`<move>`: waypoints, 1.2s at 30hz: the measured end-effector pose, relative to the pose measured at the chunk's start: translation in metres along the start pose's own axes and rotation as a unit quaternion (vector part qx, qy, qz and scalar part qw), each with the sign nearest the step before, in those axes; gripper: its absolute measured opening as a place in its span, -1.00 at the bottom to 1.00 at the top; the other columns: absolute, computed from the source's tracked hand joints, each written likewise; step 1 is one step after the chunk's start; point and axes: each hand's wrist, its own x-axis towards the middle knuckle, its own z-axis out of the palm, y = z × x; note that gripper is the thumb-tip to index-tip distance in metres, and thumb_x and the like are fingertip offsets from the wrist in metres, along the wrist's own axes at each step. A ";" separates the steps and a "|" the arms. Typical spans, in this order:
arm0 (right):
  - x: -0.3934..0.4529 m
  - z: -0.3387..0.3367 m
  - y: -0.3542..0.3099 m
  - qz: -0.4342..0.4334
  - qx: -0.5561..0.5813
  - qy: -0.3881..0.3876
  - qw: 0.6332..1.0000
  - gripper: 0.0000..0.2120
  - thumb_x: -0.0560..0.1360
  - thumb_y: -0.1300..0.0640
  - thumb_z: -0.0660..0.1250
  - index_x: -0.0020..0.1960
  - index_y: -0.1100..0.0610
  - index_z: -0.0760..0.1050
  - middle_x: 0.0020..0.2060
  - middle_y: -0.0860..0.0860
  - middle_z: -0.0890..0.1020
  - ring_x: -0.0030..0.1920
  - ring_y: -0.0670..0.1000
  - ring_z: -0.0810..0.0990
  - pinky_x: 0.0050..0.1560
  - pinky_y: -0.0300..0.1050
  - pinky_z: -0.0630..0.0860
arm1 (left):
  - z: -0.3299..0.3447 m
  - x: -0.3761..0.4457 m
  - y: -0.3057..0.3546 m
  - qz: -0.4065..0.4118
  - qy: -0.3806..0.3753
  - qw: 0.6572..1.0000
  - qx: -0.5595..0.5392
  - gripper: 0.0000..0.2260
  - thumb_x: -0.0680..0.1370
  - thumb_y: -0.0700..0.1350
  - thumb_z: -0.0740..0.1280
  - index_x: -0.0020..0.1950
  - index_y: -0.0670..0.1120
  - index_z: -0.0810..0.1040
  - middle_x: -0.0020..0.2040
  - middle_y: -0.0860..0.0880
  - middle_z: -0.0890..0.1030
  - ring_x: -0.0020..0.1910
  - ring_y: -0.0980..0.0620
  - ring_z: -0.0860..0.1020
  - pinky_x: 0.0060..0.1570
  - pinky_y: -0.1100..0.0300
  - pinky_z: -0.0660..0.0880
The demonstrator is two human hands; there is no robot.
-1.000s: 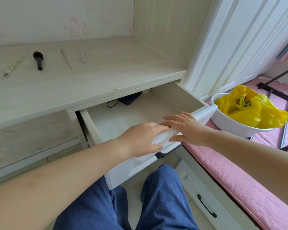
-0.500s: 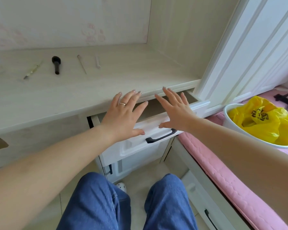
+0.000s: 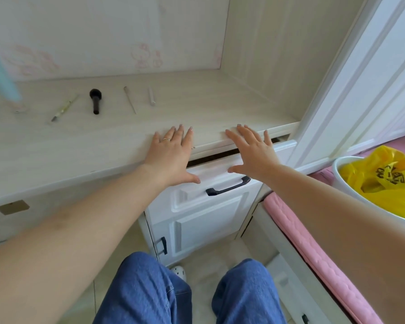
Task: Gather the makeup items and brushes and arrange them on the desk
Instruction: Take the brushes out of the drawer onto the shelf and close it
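A row of items lies on the pale wooden desk (image 3: 56, 146) at the back left: a thin green-handled tool (image 3: 64, 107), a black stubby brush (image 3: 95, 100), a thin pale stick (image 3: 129, 99) and a short pale tube (image 3: 151, 96). My left hand (image 3: 171, 155) and my right hand (image 3: 253, 153) press flat, fingers spread, against the white drawer front (image 3: 215, 185), which stands almost closed with a dark gap above it. Its black handle (image 3: 228, 188) sits below my right hand. Neither hand holds anything.
A blurred teal object (image 3: 0, 73) stands at the desk's far left. A white bowl (image 3: 341, 183) with a yellow plastic bag (image 3: 384, 181) sits on the pink cushion (image 3: 313, 249) at the right. A lower white cabinet door (image 3: 208, 228) is below the drawer. My blue-jeaned knees are at the bottom.
The drawer went from wide open to nearly closed. Both hands let go of its top edge and now push flat against its front.
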 end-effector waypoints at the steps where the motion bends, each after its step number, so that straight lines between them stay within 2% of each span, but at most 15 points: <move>1: 0.001 0.003 -0.001 0.008 0.013 0.012 1.000 -0.09 0.37 -0.15 0.42 0.52 -0.09 -0.08 0.53 0.03 0.03 0.54 0.04 -0.09 0.48 0.24 -0.13 | 0.002 0.001 0.000 -0.004 0.005 1.000 -0.006 0.08 0.31 0.40 0.33 0.54 -0.12 -0.16 0.57 -0.16 -0.05 0.54 -0.13 -0.01 0.47 -0.16 0.01; 5: 0.000 0.019 -0.008 0.035 0.059 0.078 0.995 -0.22 0.43 -0.06 0.40 0.50 -0.06 0.05 0.52 0.03 0.09 0.53 0.04 -0.04 0.49 0.22 -0.07 | 0.007 0.004 0.001 -0.009 0.030 1.000 0.000 -0.08 0.41 0.24 0.38 0.54 -0.12 -0.04 0.56 -0.15 0.01 0.54 -0.11 0.04 0.46 -0.15 0.05; 12: 0.005 0.038 -0.017 0.073 0.079 0.156 0.982 -0.35 0.44 0.04 0.40 0.45 0.01 0.20 0.47 0.07 0.21 0.52 0.08 0.06 0.45 0.28 0.01 | 0.011 0.005 0.001 -0.013 0.048 0.999 -0.002 -0.29 0.52 -0.08 0.34 0.53 -0.13 -0.01 0.56 -0.16 0.03 0.54 -0.12 0.06 0.45 -0.15 0.06; 19: 0.007 0.044 -0.016 0.070 0.078 0.169 0.980 -0.33 0.41 0.04 0.43 0.43 0.02 0.23 0.46 0.07 0.24 0.51 0.09 0.09 0.43 0.30 0.05 | 0.015 0.005 0.002 -0.024 0.071 0.997 0.000 -0.33 0.54 -0.13 0.32 0.53 -0.13 0.01 0.56 -0.17 0.04 0.53 -0.13 0.06 0.46 -0.14 0.06; 23: 0.006 0.036 -0.017 0.079 0.112 0.151 0.979 -0.36 0.42 0.12 0.42 0.43 -0.01 0.23 0.46 0.05 0.22 0.51 0.07 0.07 0.44 0.27 0.05 | 0.015 0.004 0.002 -0.020 0.073 0.997 -0.012 -0.32 0.53 -0.11 0.33 0.52 -0.12 0.02 0.56 -0.15 0.05 0.53 -0.12 0.07 0.46 -0.13 0.06; 26: 0.005 0.016 -0.012 0.072 0.124 0.078 0.987 -0.36 0.45 0.14 0.38 0.44 -0.07 0.20 0.48 0.02 0.18 0.51 0.05 0.06 0.46 0.25 0.01 | 0.011 0.004 -0.002 -0.012 0.057 0.997 -0.049 -0.29 0.49 -0.02 0.38 0.52 -0.08 0.07 0.56 -0.12 0.06 0.53 -0.09 0.07 0.47 -0.10 0.04; 28: 0.005 -0.002 -0.008 0.072 0.119 0.030 0.990 -0.39 0.47 0.10 0.36 0.44 -0.11 0.21 0.47 0.00 0.22 0.48 0.06 0.14 0.46 0.26 -0.03 | -0.002 0.001 -0.006 -0.001 0.031 0.990 -0.134 -0.29 0.44 0.05 0.42 0.49 -0.06 0.18 0.55 -0.09 0.14 0.52 -0.06 0.13 0.46 -0.03 0.08; 29: 0.005 -0.012 -0.007 0.073 0.127 0.028 0.989 -0.42 0.47 0.08 0.36 0.43 -0.11 0.24 0.44 0.00 0.28 0.44 0.08 0.24 0.45 0.25 -0.01 | -0.011 -0.002 -0.009 -0.003 0.016 0.973 -0.229 -0.32 0.43 0.04 0.44 0.47 -0.06 0.24 0.52 -0.08 0.23 0.49 -0.04 0.21 0.44 0.06 0.14; 30: 0.005 -0.023 -0.008 0.074 0.152 0.045 0.985 -0.47 0.47 0.07 0.36 0.40 -0.10 0.29 0.39 0.01 0.34 0.37 0.09 0.34 0.44 0.21 0.06 | -0.022 -0.009 -0.014 -0.012 -0.004 0.938 -0.346 -0.36 0.43 -0.01 0.46 0.45 -0.08 0.30 0.47 -0.07 0.33 0.43 0.00 0.31 0.39 0.16 0.21; 32: 0.002 -0.042 -0.016 0.080 0.253 0.089 0.960 -0.54 0.46 0.07 0.38 0.33 -0.08 0.39 0.29 0.01 0.46 0.26 0.05 0.47 0.34 0.04 0.28 | -0.039 -0.028 -0.023 -0.022 -0.023 0.842 -0.538 -0.46 0.43 -0.14 0.47 0.38 -0.12 0.39 0.33 -0.06 0.50 0.26 0.09 0.48 0.27 0.29 0.32; 34: -0.004 -0.057 -0.031 0.069 0.346 0.106 0.930 -0.59 0.44 0.09 0.40 0.27 -0.05 0.45 0.23 0.00 0.51 0.24 -0.02 0.48 0.20 -0.13 0.37 | -0.048 -0.050 -0.035 -0.035 -0.003 0.797 -0.603 -0.53 0.43 -0.18 0.46 0.31 -0.09 0.45 0.22 -0.01 0.58 0.17 0.15 0.54 0.26 0.26 0.37; 36: -0.011 -0.066 -0.051 0.043 0.407 0.095 0.908 -0.61 0.43 0.11 0.42 0.24 -0.03 0.48 0.21 0.00 0.54 0.24 -0.06 0.49 0.23 -0.14 0.39 | -0.053 -0.072 -0.047 -0.047 0.022 0.776 -0.628 -0.61 0.43 -0.17 0.46 0.22 0.00 0.49 0.16 0.05 0.61 0.14 0.18 0.55 0.25 0.24 0.40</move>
